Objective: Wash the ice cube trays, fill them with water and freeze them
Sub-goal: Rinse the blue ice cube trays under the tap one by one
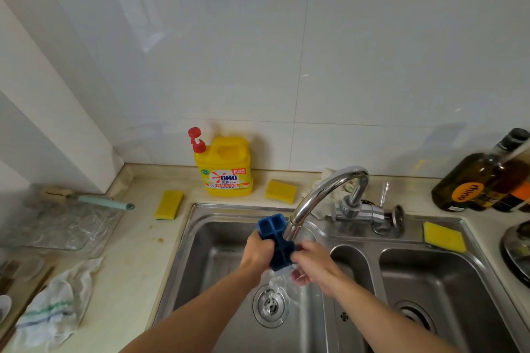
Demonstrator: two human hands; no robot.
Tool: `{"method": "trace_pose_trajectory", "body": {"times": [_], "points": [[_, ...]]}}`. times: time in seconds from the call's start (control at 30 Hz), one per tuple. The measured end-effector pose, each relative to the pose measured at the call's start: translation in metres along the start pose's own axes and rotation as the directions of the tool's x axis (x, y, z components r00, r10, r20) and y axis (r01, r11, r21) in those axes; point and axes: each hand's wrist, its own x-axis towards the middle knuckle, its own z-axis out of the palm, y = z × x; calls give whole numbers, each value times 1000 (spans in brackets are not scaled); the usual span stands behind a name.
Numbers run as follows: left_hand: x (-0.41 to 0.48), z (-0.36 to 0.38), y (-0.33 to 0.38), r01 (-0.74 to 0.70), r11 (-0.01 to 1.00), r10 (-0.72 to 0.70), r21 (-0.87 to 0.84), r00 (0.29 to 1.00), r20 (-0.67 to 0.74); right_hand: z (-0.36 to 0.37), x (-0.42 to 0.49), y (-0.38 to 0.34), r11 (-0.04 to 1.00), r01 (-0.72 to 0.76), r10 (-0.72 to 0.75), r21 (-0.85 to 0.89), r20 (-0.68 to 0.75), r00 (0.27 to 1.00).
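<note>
Tray (276,238): blue, square cells facing the camera, held tilted over the left basin (200,261) of the steel sink, directly under the faucet (324,192) spout. Whether the cells hold water cannot be told; water (279,281) spills off the tray's lower end and falls toward the drain (269,305). Left hand (256,252): fingers wrapped around the tray's left edge, grasping it. Right hand (312,264): fingers curled onto the tray's lower right corner, grasping it, thumb beneath in the runoff. The right basin (459,281) shows its own drain, partly cut off by the right forearm. Jug (225,166): yellow, red pump, standing against the wall behind the sink; fill level not visible. Bottle (470,180): dark glass with dark olive liquid, black cap, at the right edge with a second bottle behind it, cut off. A glass dish (63,226) lies on the counter at left with a brush (86,198) at its far edge; its contents are hard to make out. A cloth (54,304) lies near the dish. Three yellow sponges: one left of the sink (169,205), one beside the jug (280,190), one on the sink rim at right (444,236). A metal lid (516,246) is cut off at the right edge. Legible text: "OMO" on the jug; "rhino" on the bottle's orange label. Smaller print is unreadable.
</note>
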Motion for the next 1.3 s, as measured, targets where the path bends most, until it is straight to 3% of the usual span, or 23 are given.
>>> {"method": "trace_pose_trajectory", "body": {"times": [0.13, 0.33, 0.57, 0.73, 0.87, 0.93, 1.13, 1.3], "points": [[-1, 2, 4, -86, 993, 80, 76, 993, 82, 9, 2, -4, 997, 5, -10, -76, -56, 998], [-4, -5, -6, -102, 994, 107, -47, 988, 109, 8, 5, -10, 985, 49, -65, -166, -93, 994], [-3, -3, -19, -147, 979, 150, 140, 989, -11, 10, 7, -3, 978, 21, -50, -208, -138, 989], [-10, -1, -16, -34, 999, 30, 18, 987, 161, 10, 6, -1, 982, -3, -28, -187, -163, 986], [-11, -3, -14, -44, 999, 40, 7, 964, 261, 7, 4, -2, 985, -14, -10, -170, -140, 990], [-11, -2, -13, -85, 996, 71, 40, 960, 272, 6, 3, -3, 985, -4, -20, -174, -136, 991], [-2, -5, -11, -211, 955, 195, 209, 976, 94, 16, -1, -5, 975, 33, -46, -222, -56, 997], [10, -30, -6, -274, 858, 254, 435, 961, 105, 8, 2, -3, 999, 43, -42, 14, -57, 997]]}}
